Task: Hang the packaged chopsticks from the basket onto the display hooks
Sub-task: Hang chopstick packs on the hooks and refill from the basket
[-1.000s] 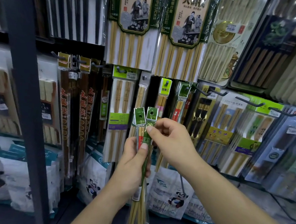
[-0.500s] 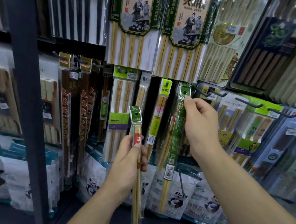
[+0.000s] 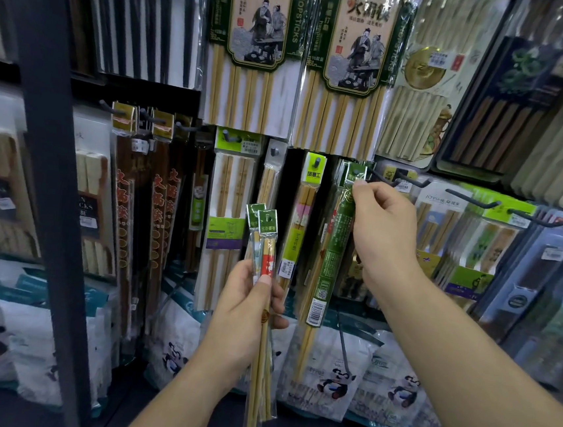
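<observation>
My left hand (image 3: 247, 306) grips two slim packs of bamboo chopsticks (image 3: 267, 256) upright in front of the display, their green header cards at the top. My right hand (image 3: 380, 229) pinches the top of a long green chopstick pack (image 3: 333, 252) just under its header card, which sits at a dark display hook (image 3: 381, 179). That pack hangs straight down beside other hanging packs. The basket is not in view.
A dark metal upright (image 3: 46, 173) stands at the left. More hooks (image 3: 474, 201) with hanging packs jut out at the right. Large chopstick sets (image 3: 254, 49) hang above. White panda-printed bags (image 3: 330, 373) line the shelf below.
My right hand took the green pack out of my left hand's bundle and carried it up and right to the hook. My left hand lowered slightly with the other packs.
</observation>
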The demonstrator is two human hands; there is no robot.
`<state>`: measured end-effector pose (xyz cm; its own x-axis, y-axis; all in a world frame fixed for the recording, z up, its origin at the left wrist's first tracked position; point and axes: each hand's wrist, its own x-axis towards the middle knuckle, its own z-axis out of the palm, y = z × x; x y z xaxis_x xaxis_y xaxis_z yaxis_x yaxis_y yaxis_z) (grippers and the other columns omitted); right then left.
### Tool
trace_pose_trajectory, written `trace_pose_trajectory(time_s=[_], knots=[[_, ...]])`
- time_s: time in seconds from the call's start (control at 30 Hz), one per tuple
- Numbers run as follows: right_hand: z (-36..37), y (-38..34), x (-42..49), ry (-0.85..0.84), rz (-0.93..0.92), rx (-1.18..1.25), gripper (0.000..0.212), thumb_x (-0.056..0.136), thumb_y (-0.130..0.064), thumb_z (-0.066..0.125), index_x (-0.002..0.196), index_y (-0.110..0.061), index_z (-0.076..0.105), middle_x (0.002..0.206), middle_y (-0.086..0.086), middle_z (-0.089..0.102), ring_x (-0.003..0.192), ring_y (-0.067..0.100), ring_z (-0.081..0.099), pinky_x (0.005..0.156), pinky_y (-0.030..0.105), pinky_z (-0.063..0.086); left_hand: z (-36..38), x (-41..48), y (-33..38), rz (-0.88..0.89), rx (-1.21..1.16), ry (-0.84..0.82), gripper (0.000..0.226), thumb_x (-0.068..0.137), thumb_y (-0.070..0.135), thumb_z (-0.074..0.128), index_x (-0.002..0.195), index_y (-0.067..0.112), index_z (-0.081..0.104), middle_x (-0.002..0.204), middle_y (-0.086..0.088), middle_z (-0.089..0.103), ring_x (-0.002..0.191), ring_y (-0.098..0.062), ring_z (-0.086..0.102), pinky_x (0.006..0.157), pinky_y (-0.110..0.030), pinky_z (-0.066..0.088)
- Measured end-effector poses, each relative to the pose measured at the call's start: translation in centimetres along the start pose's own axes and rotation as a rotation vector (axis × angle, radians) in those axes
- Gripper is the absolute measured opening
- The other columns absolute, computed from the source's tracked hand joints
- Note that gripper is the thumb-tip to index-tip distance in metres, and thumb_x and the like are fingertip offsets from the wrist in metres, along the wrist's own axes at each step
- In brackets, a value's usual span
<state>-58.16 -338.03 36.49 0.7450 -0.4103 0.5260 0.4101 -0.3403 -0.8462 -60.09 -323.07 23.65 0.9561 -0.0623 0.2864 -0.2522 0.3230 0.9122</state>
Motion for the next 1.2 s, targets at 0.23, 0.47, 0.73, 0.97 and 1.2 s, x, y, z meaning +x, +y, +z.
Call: trace_pose_trajectory(time_s=[0.23, 0.47, 0.73, 0.97, 1.2], knots=[[0.0, 1.3, 0.4, 0.007, -0.001, -0.073, 0.042, 0.104, -0.03, 0.054, 0.065, -0.015, 0.05, 0.041, -0.015, 0.031, 0.041, 0.005, 0.03, 0.089, 0.018, 0.039, 0.1, -0.1, 0.2, 0.001, -0.008, 0.0, 0.014, 0.11, 0.015, 0.044, 0.111, 0.014, 0.058, 0.078, 0.009, 0.065, 0.07, -0.012, 0.061, 0.068, -0.036, 0.063], [-0.2, 2.9, -0.8, 0.062, 0.018, -0.173, 0.021, 0.099, -0.038, 0.061, 0.084, -0.023, 0.06, 0.074, -0.009, 0.058, 0.061, -0.003, 0.053, 0.062, 0.024, 0.039, 0.1, -0.1, 0.3, 0.014, -0.012, 0.001, 0.013, 0.108, 0.016, 0.048, 0.106, 0.013, 0.06, 0.081, 0.005, 0.067, 0.074, -0.014, 0.063, 0.067, -0.033, 0.062], [1.2, 3.1, -5.9, -0.382, -0.038, -0.169, 0.02, 0.1, -0.038, 0.061, 0.083, -0.027, 0.065, 0.067, -0.016, 0.063, 0.056, -0.002, 0.057, 0.052, 0.011, 0.044, 0.3, 0.0, 0.4, -0.009, -0.067, -0.025, 0.012, 0.106, 0.018, 0.055, 0.109, 0.015, 0.066, 0.081, -0.004, 0.072, 0.072, -0.018, 0.065, 0.061, -0.027, 0.055], [1.3, 2.7, -5.7, -0.377, 0.043, -0.041, 0.023, 0.101, -0.025, 0.062, 0.082, -0.014, 0.067, 0.071, 0.013, 0.064, 0.058, 0.012, 0.059, 0.057, 0.028, 0.054, 0.2, -0.2, 0.7, -0.013, -0.056, -0.003, 0.03, 0.108, 0.027, 0.049, 0.092, 0.026, 0.074, 0.087, -0.007, 0.075, 0.074, -0.019, 0.068, 0.061, -0.027, 0.056], [0.4, 1.2, -3.2, -0.112, 0.013, 0.051, 0.028, 0.103, -0.027, 0.058, 0.08, -0.013, 0.061, 0.054, -0.012, 0.05, 0.044, 0.002, 0.04, 0.042, 0.014, 0.035, 0.0, 0.3, 0.0, -0.086, -0.173, 0.117, 0.022, 0.108, 0.019, 0.049, 0.106, 0.012, 0.071, 0.088, -0.008, 0.076, 0.078, -0.015, 0.073, 0.066, -0.031, 0.062]])
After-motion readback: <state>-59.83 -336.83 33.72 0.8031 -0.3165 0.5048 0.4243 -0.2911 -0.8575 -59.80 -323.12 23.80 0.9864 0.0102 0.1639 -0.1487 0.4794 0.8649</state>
